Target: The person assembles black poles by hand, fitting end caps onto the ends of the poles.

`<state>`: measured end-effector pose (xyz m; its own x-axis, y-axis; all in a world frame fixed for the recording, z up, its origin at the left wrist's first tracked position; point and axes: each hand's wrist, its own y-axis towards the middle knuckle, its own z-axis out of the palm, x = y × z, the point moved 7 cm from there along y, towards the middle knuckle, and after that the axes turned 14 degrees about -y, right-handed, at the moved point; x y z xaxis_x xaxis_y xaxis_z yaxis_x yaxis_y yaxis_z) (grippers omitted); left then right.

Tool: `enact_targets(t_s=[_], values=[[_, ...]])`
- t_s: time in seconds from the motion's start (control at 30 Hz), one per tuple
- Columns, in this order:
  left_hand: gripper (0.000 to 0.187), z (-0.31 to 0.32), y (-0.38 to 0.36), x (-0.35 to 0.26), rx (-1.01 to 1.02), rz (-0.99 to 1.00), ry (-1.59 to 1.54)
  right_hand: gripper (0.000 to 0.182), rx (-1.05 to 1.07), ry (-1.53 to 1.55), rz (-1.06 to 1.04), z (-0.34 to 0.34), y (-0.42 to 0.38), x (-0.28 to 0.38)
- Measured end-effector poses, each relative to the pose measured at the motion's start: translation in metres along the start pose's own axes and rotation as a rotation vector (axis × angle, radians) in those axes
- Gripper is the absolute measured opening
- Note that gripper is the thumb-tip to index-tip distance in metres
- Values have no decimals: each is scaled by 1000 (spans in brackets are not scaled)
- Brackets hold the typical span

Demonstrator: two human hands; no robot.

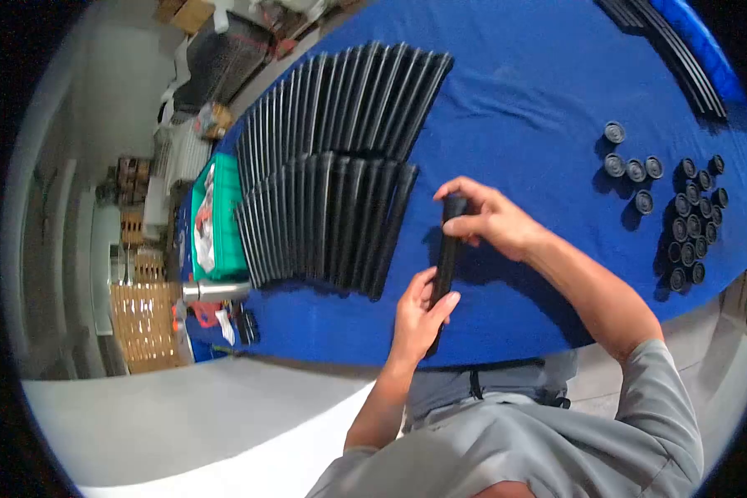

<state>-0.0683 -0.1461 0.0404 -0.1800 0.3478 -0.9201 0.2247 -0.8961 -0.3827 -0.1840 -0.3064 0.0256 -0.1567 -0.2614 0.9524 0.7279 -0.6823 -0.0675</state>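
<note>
A black tube [446,260] is held upright-slanting over the blue cloth, in front of my body. My left hand [420,318] is wrapped round its lower part. At the tube's upper end my right hand [487,219] pinches a black cap [454,203], thumb on one side and fingers on the other. Whether the cap is fully seated cannot be made out. Two rows of similar black tubes [328,224] lie side by side to the left of my hands. Several round black caps [635,170] rest on the cloth to the right.
The blue cloth [515,91] covers the table. More round caps [693,226] cluster near its right edge, with long black strips [681,66] at the upper right. A green bin [228,217] with a metal cylinder [216,290] beside it stands at the left edge.
</note>
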Motion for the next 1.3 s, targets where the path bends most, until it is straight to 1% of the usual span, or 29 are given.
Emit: enact_targets(t_s=[0.1, 0.13, 0.23, 0.27, 0.3, 0.37, 0.43, 0.57, 0.67, 0.73, 0.87, 0.97, 1.13, 1.3], values=[[52, 0, 4, -5, -5, 21, 28, 44, 9, 1, -1, -2, -1, 6], [54, 1, 7, -9, 11, 20, 12, 55, 26, -9, -6, -4, -2, 10], [48, -3, 32, -57, -35, 132, 121, 67, -117, 119, -45, -16, -2, 22], [44, -8, 52, -86, -29, 359, 341, 75, -110, 125, -31, -20, -1, 17], [40, -7, 73, -115, -21, 587, 561, 73, -77, 76, -30, -19, 3, 10], [38, 7, 115, -159, -55, 749, 685, 70, -8, -21, -27, -13, 8, -4], [43, 19, 163, -183, -96, 819, 975, 70, -3, -41, -27, -13, 10, -3], [43, 38, 245, -188, -227, 760, 1176, 66, -17, -60, -28, -13, 9, -5], [45, 44, 276, -178, -286, 709, 1223, 65, -14, -71, -41, -14, 10, -6], [46, 47, 284, -174, -293, 650, 1258, 63, -3, -77, -38, -12, 11, -8], [44, 49, 286, -173, -322, 618, 1329, 62, 5, -66, -38, -10, 11, -8], [36, 44, 289, -172, -308, 678, 1347, 60, 8, -77, -42, -9, 11, -9], [41, 42, 285, -175, -320, 695, 1330, 55, 13, -94, -41, -8, 11, -8], [44, 36, 286, -173, -294, 694, 1313, 45, 30, -123, -17, -9, 9, -5]])
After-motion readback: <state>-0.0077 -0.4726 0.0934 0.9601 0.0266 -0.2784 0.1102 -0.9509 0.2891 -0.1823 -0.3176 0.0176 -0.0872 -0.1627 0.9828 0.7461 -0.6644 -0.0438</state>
